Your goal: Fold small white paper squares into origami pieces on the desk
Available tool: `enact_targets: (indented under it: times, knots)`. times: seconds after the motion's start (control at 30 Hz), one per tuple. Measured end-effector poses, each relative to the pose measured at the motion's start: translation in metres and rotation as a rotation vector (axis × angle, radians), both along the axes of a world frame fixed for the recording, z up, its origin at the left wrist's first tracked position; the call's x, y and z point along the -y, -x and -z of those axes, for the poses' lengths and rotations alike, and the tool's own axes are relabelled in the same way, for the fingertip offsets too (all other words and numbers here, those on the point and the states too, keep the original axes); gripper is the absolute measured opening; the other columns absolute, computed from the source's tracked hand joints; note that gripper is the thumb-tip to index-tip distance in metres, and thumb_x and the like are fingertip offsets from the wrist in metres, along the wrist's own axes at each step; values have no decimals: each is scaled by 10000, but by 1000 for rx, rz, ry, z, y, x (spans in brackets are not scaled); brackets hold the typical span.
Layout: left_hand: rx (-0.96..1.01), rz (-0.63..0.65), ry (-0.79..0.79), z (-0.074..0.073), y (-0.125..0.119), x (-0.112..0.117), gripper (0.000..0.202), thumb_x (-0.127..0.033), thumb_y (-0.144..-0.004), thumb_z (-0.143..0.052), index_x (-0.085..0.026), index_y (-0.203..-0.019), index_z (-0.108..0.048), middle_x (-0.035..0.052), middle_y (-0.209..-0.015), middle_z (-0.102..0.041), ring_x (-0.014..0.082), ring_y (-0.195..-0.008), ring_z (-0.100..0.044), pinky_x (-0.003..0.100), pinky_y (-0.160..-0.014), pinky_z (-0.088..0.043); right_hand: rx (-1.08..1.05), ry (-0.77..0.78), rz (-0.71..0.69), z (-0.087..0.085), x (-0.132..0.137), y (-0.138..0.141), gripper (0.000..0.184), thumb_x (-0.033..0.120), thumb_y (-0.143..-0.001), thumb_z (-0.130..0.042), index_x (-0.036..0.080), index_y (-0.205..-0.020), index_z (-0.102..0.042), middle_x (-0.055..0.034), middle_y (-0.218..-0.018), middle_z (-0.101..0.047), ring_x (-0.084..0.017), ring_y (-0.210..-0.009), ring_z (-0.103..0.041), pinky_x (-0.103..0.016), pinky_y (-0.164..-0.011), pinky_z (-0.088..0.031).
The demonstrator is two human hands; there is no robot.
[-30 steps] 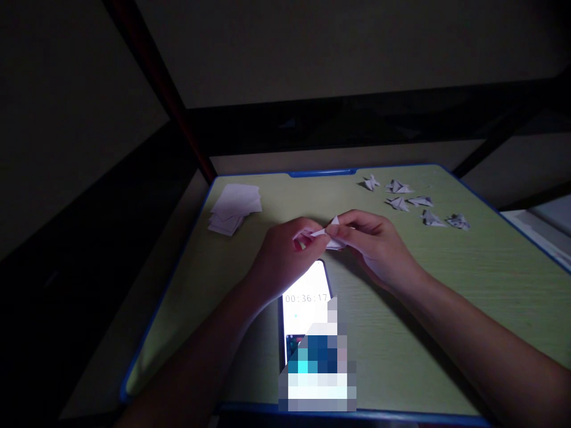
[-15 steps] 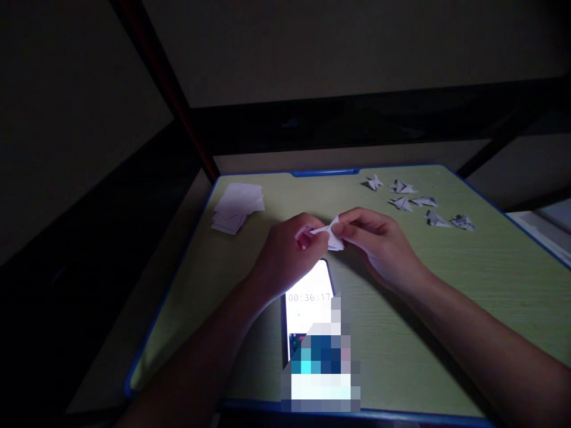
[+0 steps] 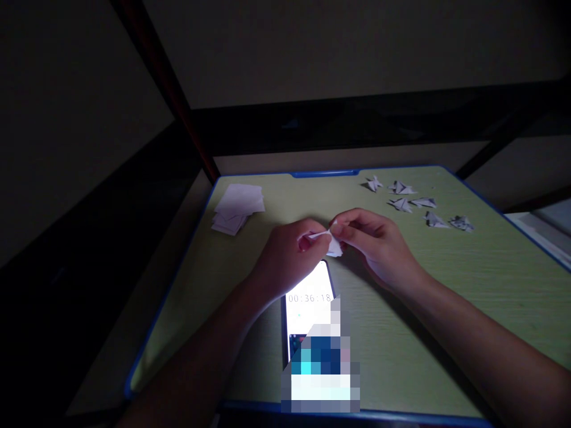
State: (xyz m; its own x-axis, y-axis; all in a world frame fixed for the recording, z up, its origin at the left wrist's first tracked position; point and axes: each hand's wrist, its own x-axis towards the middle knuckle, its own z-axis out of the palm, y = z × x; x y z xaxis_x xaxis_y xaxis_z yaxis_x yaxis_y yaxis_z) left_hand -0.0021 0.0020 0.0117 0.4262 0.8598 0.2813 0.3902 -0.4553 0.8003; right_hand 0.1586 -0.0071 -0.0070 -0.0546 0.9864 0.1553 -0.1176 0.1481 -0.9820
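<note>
A small folded piece of white paper (image 3: 334, 246) is held between my two hands, above the middle of the table. My left hand (image 3: 297, 246) pinches it from the left, thumb on top. My right hand (image 3: 368, 235) grips its upper right part between thumb and fingertips. The fingers hide much of the paper, so its full shape does not show. Just below my hands a lit phone (image 3: 309, 309) lies on the table, its screen reading 00:36:18; the lower part is blurred into blocks.
A stack of white paper sheets (image 3: 238, 202) lies at the table's back left. Several small folded paper figures (image 3: 401, 205) are spread at the back right. The greenish table (image 3: 214, 333) has a blue rim. Beyond its right edge are pale, flat things (image 3: 544, 229).
The paper has tilted, its lower part now reaching a little further down and its top point lower. My right fingertips have shifted slightly left. The phone timer went from 00:36:17 to 00:36:18.
</note>
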Motion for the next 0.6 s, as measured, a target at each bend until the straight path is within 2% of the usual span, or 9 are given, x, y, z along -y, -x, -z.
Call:
enact_targets:
  times: [0.3, 0.47, 0.6]
  knots:
    - [-52, 56, 56, 5, -1, 0, 195, -249, -831, -495, -139, -716, -608, -4, -570, -587, 96, -529, -539, 193, -465, -379, -32, 23, -5, 1, 1, 1, 49, 211, -719, -680, 199, -693, -641, 39, -583, -552, -99, -532, -464, -254, -506, -322]
    - [-13, 68, 125, 2, 1, -1, 199, -231, -823, -487, -140, -669, -574, -9, -553, -571, 94, -504, -537, 190, -447, -378, -4, 35, -53, 2, 0, -1, 61, 246, -736, -673, 191, -742, -647, 32, -610, -567, -102, -545, -470, -254, -517, -334]
    - [-22, 51, 123, -1, 1, 0, 197, -227, -809, -495, -144, -640, -554, -9, -539, -569, 97, -492, -529, 194, -435, -369, 3, 53, -86, 2, 0, -2, 62, 239, -743, -664, 186, -769, -645, 31, -610, -567, -103, -545, -475, -257, -523, -343]
